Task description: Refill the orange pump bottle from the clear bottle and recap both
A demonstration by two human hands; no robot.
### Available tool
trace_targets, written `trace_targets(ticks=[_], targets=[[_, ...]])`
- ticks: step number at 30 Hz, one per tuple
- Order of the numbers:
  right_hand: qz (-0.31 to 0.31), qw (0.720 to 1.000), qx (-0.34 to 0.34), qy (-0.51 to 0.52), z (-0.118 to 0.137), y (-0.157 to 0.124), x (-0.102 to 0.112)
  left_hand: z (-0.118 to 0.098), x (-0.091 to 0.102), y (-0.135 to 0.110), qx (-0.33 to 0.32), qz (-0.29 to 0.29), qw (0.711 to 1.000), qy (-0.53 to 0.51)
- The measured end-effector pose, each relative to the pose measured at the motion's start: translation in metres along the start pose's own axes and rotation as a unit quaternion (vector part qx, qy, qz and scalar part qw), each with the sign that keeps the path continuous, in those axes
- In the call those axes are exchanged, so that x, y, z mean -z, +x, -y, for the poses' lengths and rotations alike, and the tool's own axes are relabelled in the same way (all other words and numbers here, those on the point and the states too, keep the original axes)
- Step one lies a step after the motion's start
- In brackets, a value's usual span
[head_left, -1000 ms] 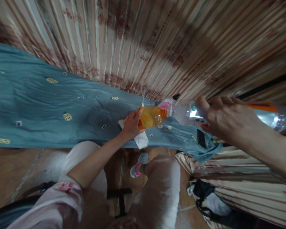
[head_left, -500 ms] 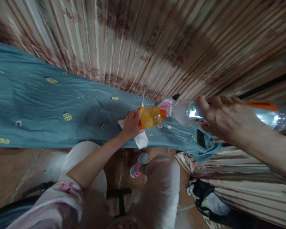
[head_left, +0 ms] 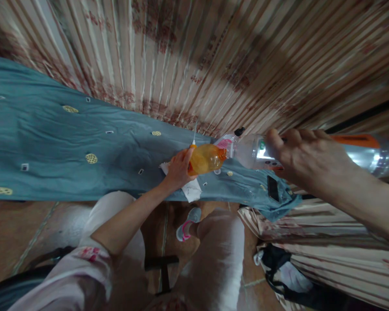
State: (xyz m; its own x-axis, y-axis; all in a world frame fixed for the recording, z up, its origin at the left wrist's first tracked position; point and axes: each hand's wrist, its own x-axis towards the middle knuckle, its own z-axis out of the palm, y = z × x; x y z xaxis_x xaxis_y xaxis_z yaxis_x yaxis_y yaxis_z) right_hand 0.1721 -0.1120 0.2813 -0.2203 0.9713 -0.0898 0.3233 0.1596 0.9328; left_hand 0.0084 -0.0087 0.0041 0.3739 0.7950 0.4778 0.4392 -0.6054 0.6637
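My left hand is closed round the lower part of a small orange see-through bottle, whose threaded neck points right. My right hand grips a large clear plastic bottle with an orange and silver label, held tilted nearly flat. Its mouth meets the neck of the orange bottle. Whether liquid is flowing between them I cannot tell. Beside my left hand lies a folded white tissue. A thin white tube with a nozzle shows just behind the orange bottle.
A blue-green cloth with yellow patterns covers the narrow table. A dark phone lies near its right end. Pleated curtains hang along the back, and another curtain is at lower right. A small black object sits behind the bottles.
Almost nothing differs. My right hand and the large bottle have shifted very slightly, while my left hand stays in place on the orange bottle.
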Motion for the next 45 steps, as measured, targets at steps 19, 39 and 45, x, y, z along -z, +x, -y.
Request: trace_targets(ticks=[19, 39, 45], targets=[[-0.015, 0.999, -0.006, -0.044, 0.0017, 0.0027, -0.0003, 0.0023, -0.0026, -0.0003, -0.006, -0.011, 1.0, 0.008], [0.0, 0.999, -0.011, -0.034, 0.0013, 0.0046, 0.0037, 0.0043, -0.0049, -0.0001, -0.008, -0.011, 1.0, 0.008], [-0.01, 0.999, -0.008, -0.041, 0.0006, 0.0047, 0.0015, 0.0032, -0.0042, 0.0, -0.006, -0.013, 1.0, 0.009]])
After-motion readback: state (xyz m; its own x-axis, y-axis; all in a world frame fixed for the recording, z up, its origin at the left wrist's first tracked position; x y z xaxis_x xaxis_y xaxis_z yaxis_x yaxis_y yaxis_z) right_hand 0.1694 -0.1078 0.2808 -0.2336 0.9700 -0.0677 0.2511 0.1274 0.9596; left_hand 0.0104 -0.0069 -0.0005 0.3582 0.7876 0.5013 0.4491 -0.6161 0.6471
